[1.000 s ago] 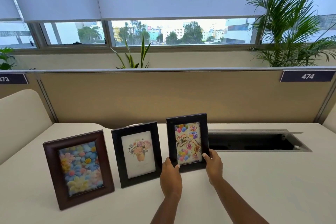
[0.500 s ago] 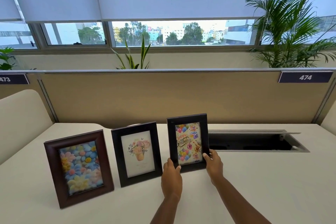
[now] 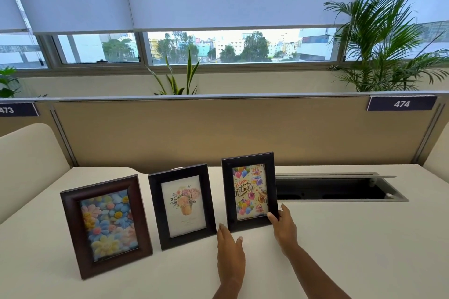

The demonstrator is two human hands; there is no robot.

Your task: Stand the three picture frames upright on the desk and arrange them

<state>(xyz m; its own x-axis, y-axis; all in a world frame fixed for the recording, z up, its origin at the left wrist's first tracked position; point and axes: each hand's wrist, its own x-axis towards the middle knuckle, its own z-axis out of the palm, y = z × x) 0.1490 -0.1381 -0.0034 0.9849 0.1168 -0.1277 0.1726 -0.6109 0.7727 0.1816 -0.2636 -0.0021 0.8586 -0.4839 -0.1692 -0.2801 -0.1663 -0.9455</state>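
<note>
Three picture frames stand upright in a row on the white desk. At the left is a brown frame with a picture of pastel flowers. A black frame with a bouquet print stands in the middle. To its right is a black frame with a "Happy Birthday" balloon print. My right hand grips the birthday frame's lower right corner, thumb on its front. My left hand rests on the desk just below that frame's lower left corner, fingers loose and holding nothing.
An open cable recess with a raised metal lid is sunk into the desk right beside the birthday frame. A tan partition closes off the back. A cream side panel rises at the left. Plants stand behind the partition.
My left hand has let go of the birthday frame's lower left corner and drawn back onto the desk. My right hand keeps its hold on the right corner. All three frames stay put.
</note>
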